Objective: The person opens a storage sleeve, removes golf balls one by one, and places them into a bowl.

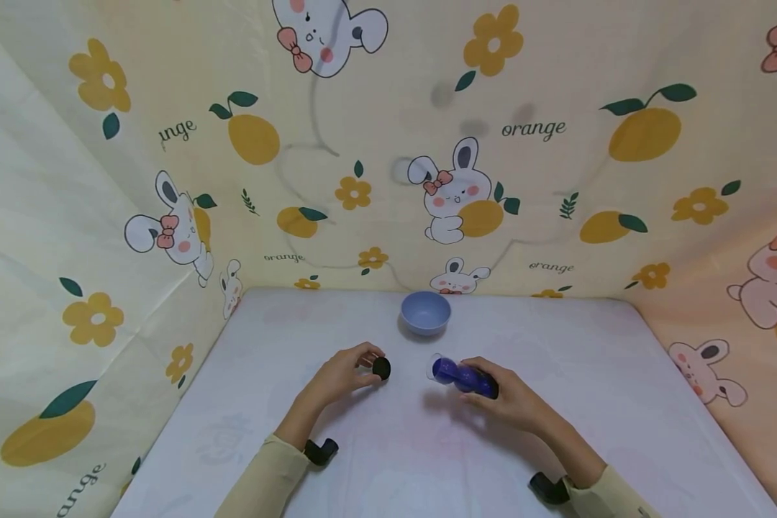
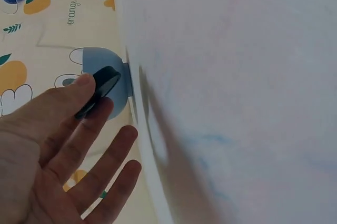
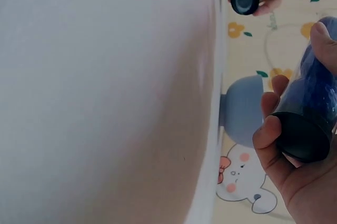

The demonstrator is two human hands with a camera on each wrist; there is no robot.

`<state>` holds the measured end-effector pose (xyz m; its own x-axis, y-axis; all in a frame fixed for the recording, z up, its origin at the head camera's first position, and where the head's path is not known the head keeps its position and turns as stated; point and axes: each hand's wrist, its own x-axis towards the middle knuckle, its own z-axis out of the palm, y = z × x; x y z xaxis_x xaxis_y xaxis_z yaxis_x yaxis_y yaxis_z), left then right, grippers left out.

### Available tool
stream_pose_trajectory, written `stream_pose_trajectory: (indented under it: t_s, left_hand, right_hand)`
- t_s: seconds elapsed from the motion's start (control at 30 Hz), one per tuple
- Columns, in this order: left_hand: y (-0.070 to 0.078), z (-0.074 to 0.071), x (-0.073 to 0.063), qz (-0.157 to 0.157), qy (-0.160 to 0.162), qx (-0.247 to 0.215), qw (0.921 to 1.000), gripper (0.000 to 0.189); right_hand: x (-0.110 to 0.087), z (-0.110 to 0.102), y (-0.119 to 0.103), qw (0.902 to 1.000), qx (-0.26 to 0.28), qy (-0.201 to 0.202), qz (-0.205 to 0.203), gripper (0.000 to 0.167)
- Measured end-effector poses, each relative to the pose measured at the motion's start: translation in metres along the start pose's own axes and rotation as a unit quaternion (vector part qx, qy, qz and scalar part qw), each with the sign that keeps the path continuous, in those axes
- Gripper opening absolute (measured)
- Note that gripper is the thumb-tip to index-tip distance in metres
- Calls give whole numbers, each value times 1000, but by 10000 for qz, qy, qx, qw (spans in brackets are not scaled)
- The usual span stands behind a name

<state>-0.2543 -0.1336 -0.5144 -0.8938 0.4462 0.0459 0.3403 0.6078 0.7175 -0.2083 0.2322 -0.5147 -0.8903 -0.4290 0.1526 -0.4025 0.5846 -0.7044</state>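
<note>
In the head view the left hand (image 1: 341,372) pinches a small round black cap (image 1: 381,368) between thumb and fingers. The left wrist view shows the cap (image 2: 105,84) edge-on, the other fingers spread below it. A clear tube (image 1: 462,377) with dark blue balls inside is gripped by the right hand (image 1: 508,394), tilted over the table with its uncapped end towards the left hand. In the right wrist view the tube's black base (image 3: 303,137) sits near the palm, with fingers and thumb round the clear wall.
A blue bowl (image 1: 425,314) stands towards the back of the white-covered table (image 1: 285,331), beyond both hands. Behind it hangs a cream cloth (image 1: 375,108) printed with rabbits and oranges. Black wrist mounts (image 1: 321,452) sit on the forearms.
</note>
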Motion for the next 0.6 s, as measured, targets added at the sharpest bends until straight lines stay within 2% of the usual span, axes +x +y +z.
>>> stream_pose_trajectory:
  t_s: [0.17,0.37,0.6]
  left_hand:
    - [-4,1,0,-129,-11,-33,9999,41]
    - [-7,-1,-1,-338,11,175,9993,41]
    - [-8,-1,-3,-337,122,483,9982,39]
  right_hand:
    - [-1,-3,1,10000,39,16,38,54]
    - [-1,-5,2,10000,-45,10,79,55]
    - [-2,-6,2,9997,-147,91,144,53]
